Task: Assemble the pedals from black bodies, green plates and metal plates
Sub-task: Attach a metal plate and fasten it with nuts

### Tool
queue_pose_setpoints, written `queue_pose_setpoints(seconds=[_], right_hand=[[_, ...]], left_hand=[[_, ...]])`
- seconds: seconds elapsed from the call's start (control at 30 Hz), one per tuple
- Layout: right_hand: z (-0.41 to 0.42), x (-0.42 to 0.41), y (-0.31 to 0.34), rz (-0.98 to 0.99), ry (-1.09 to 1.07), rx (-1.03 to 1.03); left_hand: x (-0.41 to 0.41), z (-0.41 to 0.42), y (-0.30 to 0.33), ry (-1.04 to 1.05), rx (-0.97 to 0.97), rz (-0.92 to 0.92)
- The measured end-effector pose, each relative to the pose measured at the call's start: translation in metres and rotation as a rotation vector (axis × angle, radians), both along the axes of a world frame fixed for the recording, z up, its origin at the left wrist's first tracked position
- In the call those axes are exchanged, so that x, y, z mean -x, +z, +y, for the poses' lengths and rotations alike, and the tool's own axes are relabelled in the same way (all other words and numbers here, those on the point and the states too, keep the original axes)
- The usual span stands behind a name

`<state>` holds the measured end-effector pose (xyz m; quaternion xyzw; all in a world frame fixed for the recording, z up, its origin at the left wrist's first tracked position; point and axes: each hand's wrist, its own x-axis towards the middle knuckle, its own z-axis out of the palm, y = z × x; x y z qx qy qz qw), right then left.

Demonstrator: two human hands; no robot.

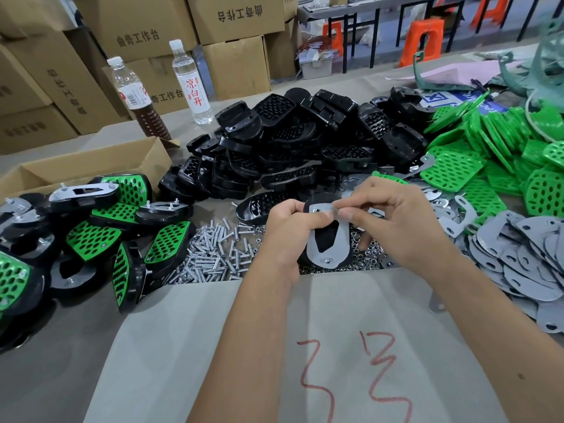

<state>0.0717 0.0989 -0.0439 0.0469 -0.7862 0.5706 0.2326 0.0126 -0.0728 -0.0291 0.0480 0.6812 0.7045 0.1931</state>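
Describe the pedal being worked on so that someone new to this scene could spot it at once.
Start at the heap of loose screws on the table's near edge, then look just right of it. There the left hand grips a black pedal with a grey metal plate facing up, while the right hand pinches at its top. It is the only pedal that is held, not lying in a pile.

Two bare forearms in view, left hand (288, 230) and right hand (393, 221) ungloved. No sleeves, rings or watch visible; small dark fleck on right forearm, possibly mole.
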Motion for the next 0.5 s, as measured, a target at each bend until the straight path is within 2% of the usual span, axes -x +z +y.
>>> queue_pose_setpoints(seconds=[0.5], right_hand=[[-0.0034,-0.0028,0.0026,0.074,-0.066,-0.045]], left_hand=[[-0.0031,-0.0001,0.002,-0.037,0.017,0.018]])
